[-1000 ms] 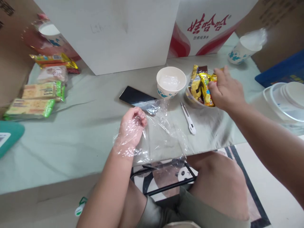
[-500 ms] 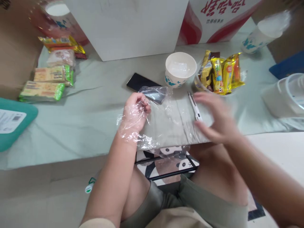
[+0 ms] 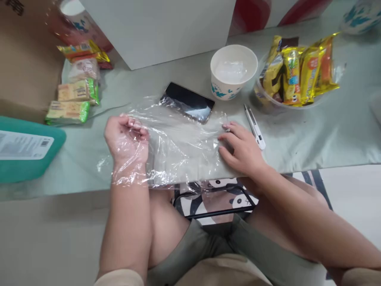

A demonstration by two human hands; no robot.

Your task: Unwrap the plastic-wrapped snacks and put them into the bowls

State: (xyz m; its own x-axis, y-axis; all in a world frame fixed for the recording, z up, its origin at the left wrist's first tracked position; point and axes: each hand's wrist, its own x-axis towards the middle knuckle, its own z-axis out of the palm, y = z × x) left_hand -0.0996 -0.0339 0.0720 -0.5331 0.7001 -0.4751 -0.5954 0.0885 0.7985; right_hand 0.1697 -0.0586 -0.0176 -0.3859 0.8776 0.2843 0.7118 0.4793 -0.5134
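A thin clear plastic bag [image 3: 181, 153] lies spread across the front of the table, creased and shiny. My left hand [image 3: 126, 139] is at its left end, palm up with fingers curled, and the plastic wraps over the hand and wrist. Flat on the plastic's right edge rests my right hand [image 3: 241, 149], fingers apart. A black phone [image 3: 187, 102] lies behind the bag, its near edge partly under the film. Just right of my right hand is a white utility knife [image 3: 254, 127]. A paper cup [image 3: 233, 71] holding something clear stands beyond the knife.
A clear bowl of snack packets [image 3: 293, 75] stands at the right. More wrapped snacks [image 3: 71, 111] lie at the left near a green container [image 3: 29, 149]. A large white box [image 3: 160, 31] stands at the back. The table's front edge runs above my knees.
My left hand has moved left with the plastic, drawing it out wider. My right hand has come down from beside the knife onto the plastic's right edge. The view has shifted slightly.
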